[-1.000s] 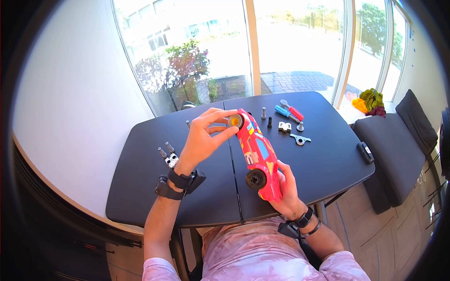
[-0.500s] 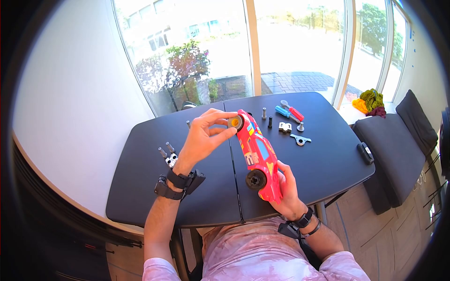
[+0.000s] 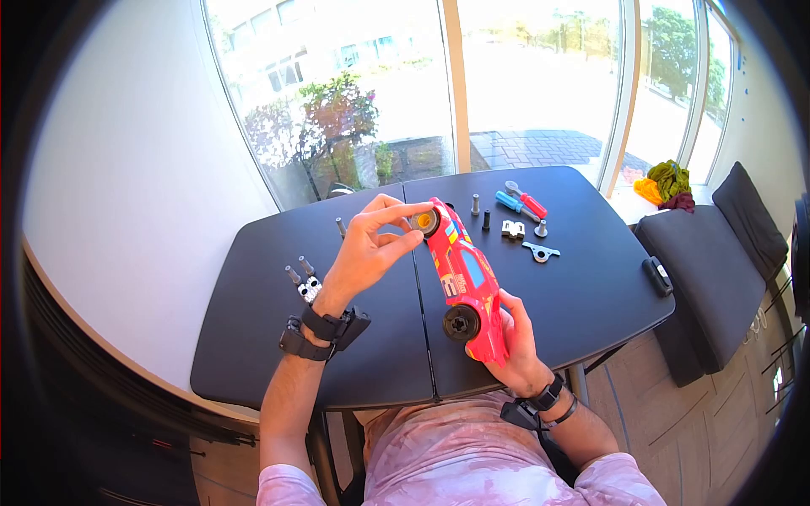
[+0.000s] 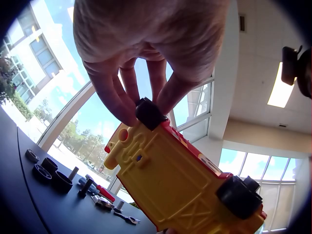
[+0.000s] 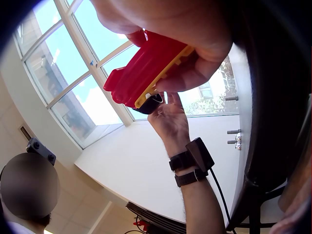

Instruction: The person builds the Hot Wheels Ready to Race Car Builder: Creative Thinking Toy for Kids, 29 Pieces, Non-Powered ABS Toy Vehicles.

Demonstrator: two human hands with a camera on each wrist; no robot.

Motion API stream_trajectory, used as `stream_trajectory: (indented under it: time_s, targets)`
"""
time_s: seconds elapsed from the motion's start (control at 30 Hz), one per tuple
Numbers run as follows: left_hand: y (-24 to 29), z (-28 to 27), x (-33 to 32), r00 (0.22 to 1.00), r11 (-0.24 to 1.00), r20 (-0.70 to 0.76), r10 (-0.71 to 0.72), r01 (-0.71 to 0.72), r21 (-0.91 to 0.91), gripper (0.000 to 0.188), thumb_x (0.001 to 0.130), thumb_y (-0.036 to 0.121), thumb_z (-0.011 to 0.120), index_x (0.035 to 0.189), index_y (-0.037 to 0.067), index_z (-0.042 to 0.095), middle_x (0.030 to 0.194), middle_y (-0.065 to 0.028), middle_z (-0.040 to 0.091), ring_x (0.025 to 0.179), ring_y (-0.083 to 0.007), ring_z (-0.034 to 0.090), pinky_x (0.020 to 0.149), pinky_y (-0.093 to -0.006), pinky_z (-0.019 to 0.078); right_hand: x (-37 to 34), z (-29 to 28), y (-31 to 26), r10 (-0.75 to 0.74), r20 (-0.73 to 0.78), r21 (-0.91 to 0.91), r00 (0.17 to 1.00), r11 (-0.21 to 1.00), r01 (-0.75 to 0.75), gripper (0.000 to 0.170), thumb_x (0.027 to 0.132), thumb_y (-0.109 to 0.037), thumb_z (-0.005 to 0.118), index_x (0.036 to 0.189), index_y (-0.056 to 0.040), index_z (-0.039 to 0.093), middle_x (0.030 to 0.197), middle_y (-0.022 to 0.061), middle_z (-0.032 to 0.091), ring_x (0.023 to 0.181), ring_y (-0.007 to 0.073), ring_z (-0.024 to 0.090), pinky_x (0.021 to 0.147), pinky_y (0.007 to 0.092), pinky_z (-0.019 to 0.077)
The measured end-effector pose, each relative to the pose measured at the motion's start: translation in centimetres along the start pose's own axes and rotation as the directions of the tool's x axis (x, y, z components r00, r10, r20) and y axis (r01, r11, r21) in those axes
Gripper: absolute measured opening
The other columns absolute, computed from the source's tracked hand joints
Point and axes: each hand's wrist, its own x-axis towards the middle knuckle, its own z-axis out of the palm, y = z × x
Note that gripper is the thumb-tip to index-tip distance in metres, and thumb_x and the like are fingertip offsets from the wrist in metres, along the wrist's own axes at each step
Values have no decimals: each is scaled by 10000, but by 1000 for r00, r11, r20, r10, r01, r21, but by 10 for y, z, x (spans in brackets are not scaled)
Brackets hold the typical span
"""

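Observation:
A red toy car (image 3: 469, 270) is tilted above the table, its rear wheel (image 3: 461, 323) black with a cross-shaped hub. The right hand (image 3: 521, 358) grips the car's near end; in the right wrist view its fingers wrap the red body (image 5: 141, 73). At the far end, the left hand (image 3: 359, 257) pinches a wheel (image 3: 426, 221) with a yellow centre between thumb and fingers. The left wrist view shows the yellow underside (image 4: 165, 175), with the fingertips of the left hand (image 4: 146, 58) on the black wheel (image 4: 150, 114).
On the black table (image 3: 371, 371) lie a red-handled tool (image 3: 533, 205), a blue-handled tool (image 3: 511, 202), a grey bracket (image 3: 541, 251), a white block (image 3: 512, 228) and several bolts. White parts (image 3: 310, 288) with two upright bolts stand at left, a black case (image 3: 657, 276) at the right edge.
The left hand's fingers have shifted slightly at the wheel. The car and the right hand have hardly moved.

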Motion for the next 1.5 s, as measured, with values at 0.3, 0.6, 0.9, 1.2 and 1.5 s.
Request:
stream_trajectory:
  time_s: [0.3,0.6,0.9,1.2,1.5]
  targets:
    - [0,1,0,1000,999,1,-16,16,39,464,1053,39,770,1505,142,766,1226,-13,570,1030,-93,601,792,-236,607,-1,8,-1,-7,-35,-6,999,1000,7,641,1138,-626,528,1429,-71,662,1180,66,808,921,165,783,750,344,638]
    - [8,7,-7,999,977,-38,-25,32,212,491,1036,106,814,1521,151,752,1268,-21,625,1060,-107,656,786,-271,595,-1,5,1,-14,-15,1,1000,1000,14,626,1145,-602,528,1466,-75,635,1215,61,798,957,159,781,760,332,622]
    - [6,1,-7,986,962,-166,11,35,271,132,996,74,817,1120,37,846,1126,-11,688,937,-68,666,679,-219,537,0,7,0,-11,-65,-25,998,1000,9,598,1128,-627,543,1379,-102,681,1142,41,802,890,139,762,698,334,593]
    - [0,-19,5,960,899,-262,102,23,436,102,1020,95,800,977,5,823,1020,-35,753,843,-74,706,604,-217,520,-3,12,-1,-19,-85,-37,996,999,16,598,1128,-624,537,1370,-94,673,1126,42,789,868,147,745,685,341,588]
    - [-70,-84,27,977,433,41,-209,55,900,390,1006,221,783,1368,80,749,1404,-125,743,1354,-311,684,1141,-470,566,-2,10,-1,-5,-88,-31,996,1000,3,590,1129,-622,531,1361,-103,689,1129,33,791,868,149,740,699,340,583]
